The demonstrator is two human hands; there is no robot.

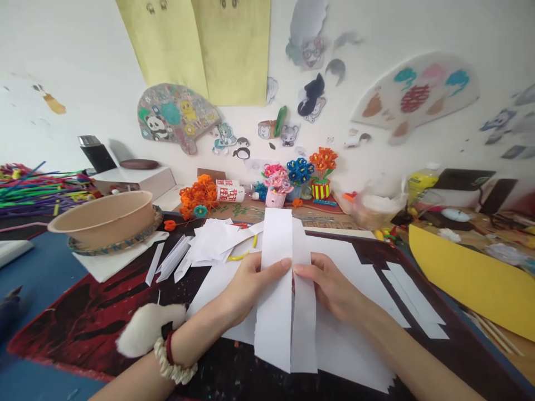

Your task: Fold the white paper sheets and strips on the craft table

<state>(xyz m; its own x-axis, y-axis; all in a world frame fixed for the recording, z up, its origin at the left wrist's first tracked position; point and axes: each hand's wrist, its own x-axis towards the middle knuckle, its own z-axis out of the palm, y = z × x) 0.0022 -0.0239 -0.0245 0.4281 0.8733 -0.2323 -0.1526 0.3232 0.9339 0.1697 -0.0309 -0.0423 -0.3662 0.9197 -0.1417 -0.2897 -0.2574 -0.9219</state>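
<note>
Upright before me is a long white paper strip (276, 312), held by my left hand (251, 284) with the thumb pressed on its face near the right edge. A second white paper strip (304, 328), slightly behind and to the right, is pinched by my right hand (330, 281). Both thumb tips nearly meet where the strips lie side by side, a narrow gap showing below them. The fingers behind the paper are hidden. Beneath my hands lie larger white paper sheets (346, 356) on a dark red and black mat (62, 328).
Cut paper pieces (213, 239) and folded strips (175, 259) lie left, loose strips (418, 303) right. A beige bowl (104, 220) stands at left, near a white fluffy object (146, 328). Pipe-cleaner flowers (300, 171) line the back. Yellow card (472, 284) occupies the right side.
</note>
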